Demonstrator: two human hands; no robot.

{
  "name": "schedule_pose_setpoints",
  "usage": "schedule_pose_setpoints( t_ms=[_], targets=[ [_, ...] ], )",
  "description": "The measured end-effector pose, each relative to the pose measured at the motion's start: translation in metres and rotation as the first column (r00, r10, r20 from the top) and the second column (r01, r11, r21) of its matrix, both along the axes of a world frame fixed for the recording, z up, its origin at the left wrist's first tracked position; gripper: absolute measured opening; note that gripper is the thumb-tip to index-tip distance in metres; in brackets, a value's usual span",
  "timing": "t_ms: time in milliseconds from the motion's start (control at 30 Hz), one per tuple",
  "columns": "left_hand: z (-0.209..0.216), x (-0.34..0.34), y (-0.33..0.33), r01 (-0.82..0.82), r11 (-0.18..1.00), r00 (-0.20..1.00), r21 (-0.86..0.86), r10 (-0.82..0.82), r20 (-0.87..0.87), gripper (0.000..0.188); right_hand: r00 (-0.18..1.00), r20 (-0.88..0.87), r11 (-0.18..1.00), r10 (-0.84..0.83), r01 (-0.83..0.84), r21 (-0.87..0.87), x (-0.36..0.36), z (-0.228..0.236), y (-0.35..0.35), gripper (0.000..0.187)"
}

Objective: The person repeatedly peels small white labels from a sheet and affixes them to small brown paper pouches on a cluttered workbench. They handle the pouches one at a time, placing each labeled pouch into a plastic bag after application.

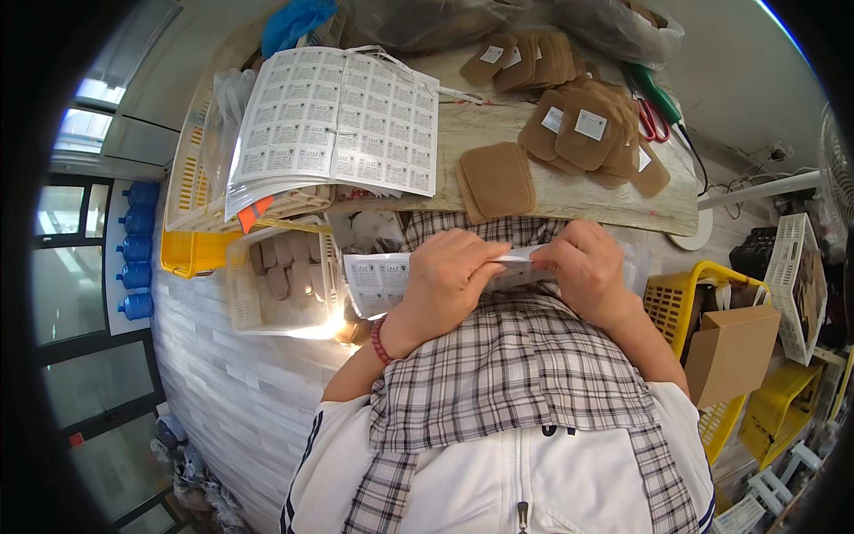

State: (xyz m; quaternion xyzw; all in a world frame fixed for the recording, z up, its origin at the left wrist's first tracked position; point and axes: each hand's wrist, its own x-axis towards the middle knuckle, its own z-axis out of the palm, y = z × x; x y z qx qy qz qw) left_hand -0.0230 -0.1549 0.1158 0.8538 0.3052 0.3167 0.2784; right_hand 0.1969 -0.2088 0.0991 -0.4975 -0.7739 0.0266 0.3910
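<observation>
Before the surface, a printed sheet is held over the lap.
On the left, partly over a basket, a sheet stack is laid. The held sheet is stretched with its long axis left to right; its upper edge is pinched by the left grip and the right grip, both clamped on it, fingertips nearly meeting. Its left end is left free, nearer the left grip; its right end cannot be made out. Straight beyond the hands, two stacked pads are set, with the surface's near edge between. Farther right, labelled pads are piled, with red scissors placed beside them.
</observation>
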Motion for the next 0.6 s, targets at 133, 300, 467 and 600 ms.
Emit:
schedule_pose_setpoints(
  t_ms=[133,300,467,600],
  targets=[
    [0.006,-0.008,0.001,-0.063,0.987,0.998,0.147,0.066,-0.011,0.032,0.999,-0.045,0.997,-0.010,0.006,-0.082,0.009,0.005,0.002,0.022],
    [0.009,-0.018,0.003,-0.095,0.977,0.994,0.190,0.103,-0.030,0.026,0.996,-0.089,0.985,-0.015,0.000,-0.170,0.013,0.007,0.006,0.020],
    [-0.007,-0.026,0.002,-0.090,0.996,0.996,0.009,0.090,-0.012,0.010,0.997,-0.070,0.984,-0.023,0.010,-0.177,0.006,0.013,0.013,0.022],
    [-0.006,-0.024,0.002,-0.083,0.997,0.997,-0.004,0.083,-0.003,0.009,0.993,-0.093,0.995,0.074,-0.080,-0.062,-0.026,0.019,0.023,0.023]
  ],
)
